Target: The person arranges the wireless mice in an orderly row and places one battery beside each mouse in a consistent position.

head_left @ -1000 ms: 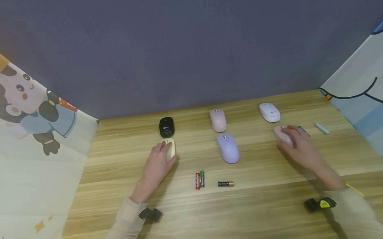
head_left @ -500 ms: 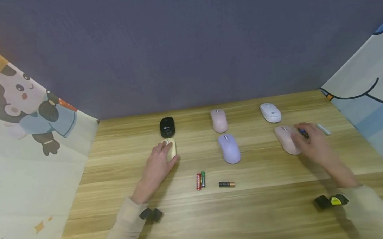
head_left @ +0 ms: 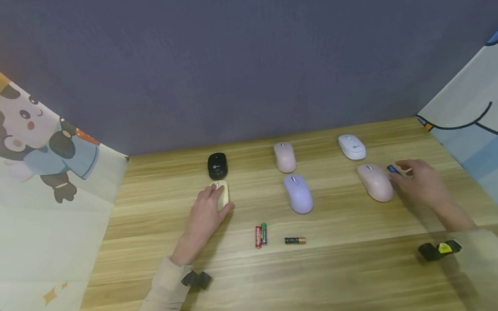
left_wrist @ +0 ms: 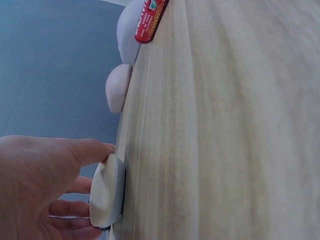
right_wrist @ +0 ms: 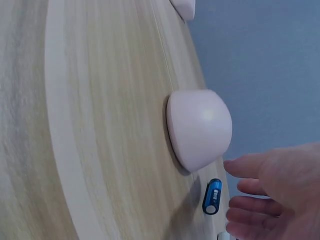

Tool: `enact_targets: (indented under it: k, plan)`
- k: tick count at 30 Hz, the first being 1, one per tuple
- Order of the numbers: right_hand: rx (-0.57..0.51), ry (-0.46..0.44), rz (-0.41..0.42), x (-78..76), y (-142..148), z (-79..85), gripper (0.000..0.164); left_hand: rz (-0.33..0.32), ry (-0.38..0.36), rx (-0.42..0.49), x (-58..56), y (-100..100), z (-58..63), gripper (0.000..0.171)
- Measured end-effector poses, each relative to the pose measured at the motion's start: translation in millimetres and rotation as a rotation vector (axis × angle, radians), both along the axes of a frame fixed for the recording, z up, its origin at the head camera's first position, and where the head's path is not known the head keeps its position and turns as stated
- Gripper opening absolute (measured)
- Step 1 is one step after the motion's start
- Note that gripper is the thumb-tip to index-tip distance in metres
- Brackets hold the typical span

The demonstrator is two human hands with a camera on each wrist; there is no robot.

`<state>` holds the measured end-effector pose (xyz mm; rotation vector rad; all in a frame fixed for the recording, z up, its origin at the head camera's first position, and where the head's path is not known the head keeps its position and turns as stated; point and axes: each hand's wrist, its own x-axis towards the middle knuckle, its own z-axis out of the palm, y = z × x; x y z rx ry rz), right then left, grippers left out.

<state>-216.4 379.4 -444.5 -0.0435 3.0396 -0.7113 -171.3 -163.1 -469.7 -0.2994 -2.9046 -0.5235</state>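
My left hand (head_left: 203, 216) holds a pale yellow computer mouse (head_left: 223, 200) flat on the table, just in front of a black mouse (head_left: 217, 165). In the left wrist view, the thumb lies on one side of the yellow mouse (left_wrist: 106, 192) and the fingers on the other. My right hand (head_left: 427, 184) hovers over the right side of the table with nothing in it, its fingers loosely extended. A blue battery (right_wrist: 212, 196) lies by its fingertips, apart from them in the right wrist view. Beside that battery sits a pink mouse (head_left: 375, 183).
A lilac mouse (head_left: 298, 194), a second pink mouse (head_left: 284, 157) and a white mouse (head_left: 352, 147) stand on the wooden table (head_left: 319, 272). Red (head_left: 258, 236), green (head_left: 264, 233) and black-and-copper (head_left: 295, 240) batteries lie nearer the front. A dark wall (head_left: 246, 68) closes the back.
My right hand has let go of the front pink mouse and moved right, toward the blue battery, uncovering the mouse. My left hand has stayed on the yellow mouse.
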Motion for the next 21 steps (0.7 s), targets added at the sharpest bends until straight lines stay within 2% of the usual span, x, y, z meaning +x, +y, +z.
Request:
enact_targets:
  k: [7, 13, 21]
  plan:
    - [0.013, -0.053, -0.013, -3.9, 6.7, -1.8, 0.061, -0.001, -0.005, 0.003, 0.5, 0.2, 1.3, 0.064]
    - [0.037, -0.054, -0.032, -6.7, 9.9, -5.1, 0.059, 0.002, -0.029, -0.004, 0.9, 0.0, 2.1, 0.062]
    - [0.055, -0.079, -0.048, -9.3, 13.0, -7.5, 0.057, 0.001, -0.015, 0.0, 1.7, 0.2, 1.3, 0.062]
